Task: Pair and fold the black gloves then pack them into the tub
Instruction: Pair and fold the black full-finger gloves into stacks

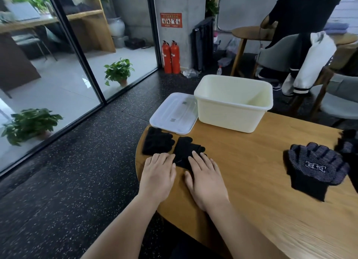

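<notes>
Resting palm-down, flat: left hand (157,173) beside, right hand (205,178) seemingly on the folded black gloves (185,149).

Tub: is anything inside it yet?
Of the tub only bare inner walls show; nothing rises into view. Its near wall hides the floor, so something flat could lie there unseen. The lid lies beside it, off.

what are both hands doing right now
Left hand: open, flat on the table.
Right hand: open, fingers pressing the black glove.
</notes>
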The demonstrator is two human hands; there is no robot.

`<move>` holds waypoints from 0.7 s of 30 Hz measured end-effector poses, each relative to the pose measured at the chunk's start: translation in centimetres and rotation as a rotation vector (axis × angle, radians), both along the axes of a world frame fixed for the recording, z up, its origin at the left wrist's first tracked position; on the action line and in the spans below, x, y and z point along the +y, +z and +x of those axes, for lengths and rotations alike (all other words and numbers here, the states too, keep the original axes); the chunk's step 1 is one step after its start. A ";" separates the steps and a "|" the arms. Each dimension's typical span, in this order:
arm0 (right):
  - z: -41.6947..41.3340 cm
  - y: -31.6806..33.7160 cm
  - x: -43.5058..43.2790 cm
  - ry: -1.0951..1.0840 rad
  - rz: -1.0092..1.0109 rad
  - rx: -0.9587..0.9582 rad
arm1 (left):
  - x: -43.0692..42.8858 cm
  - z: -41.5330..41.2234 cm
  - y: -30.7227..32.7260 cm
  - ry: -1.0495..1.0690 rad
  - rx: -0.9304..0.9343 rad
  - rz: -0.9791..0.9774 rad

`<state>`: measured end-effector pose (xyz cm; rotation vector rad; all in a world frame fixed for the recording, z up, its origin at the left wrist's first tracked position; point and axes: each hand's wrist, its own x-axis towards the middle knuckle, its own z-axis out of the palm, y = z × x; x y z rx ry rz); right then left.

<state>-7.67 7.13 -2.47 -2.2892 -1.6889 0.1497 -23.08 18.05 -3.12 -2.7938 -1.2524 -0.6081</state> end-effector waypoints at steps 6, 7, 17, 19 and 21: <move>0.3 0.0 -0.3 -0.006 0.075 0.053 | -1.0 3.9 2.5 0.155 -0.146 -0.326; 0.3 0.0 -0.4 -0.006 0.082 0.053 | -0.9 4.8 3.0 0.227 -0.234 -0.418; 0.1 0.5 -0.9 -0.022 0.139 0.032 | 1.3 6.6 6.0 0.295 -0.487 -0.763; 0.0 0.8 -0.5 0.006 0.142 0.014 | 1.7 5.9 6.4 0.197 -0.455 -0.686; -0.1 1.3 0.2 0.053 0.147 0.009 | 2.3 5.0 6.8 0.137 -0.458 -0.655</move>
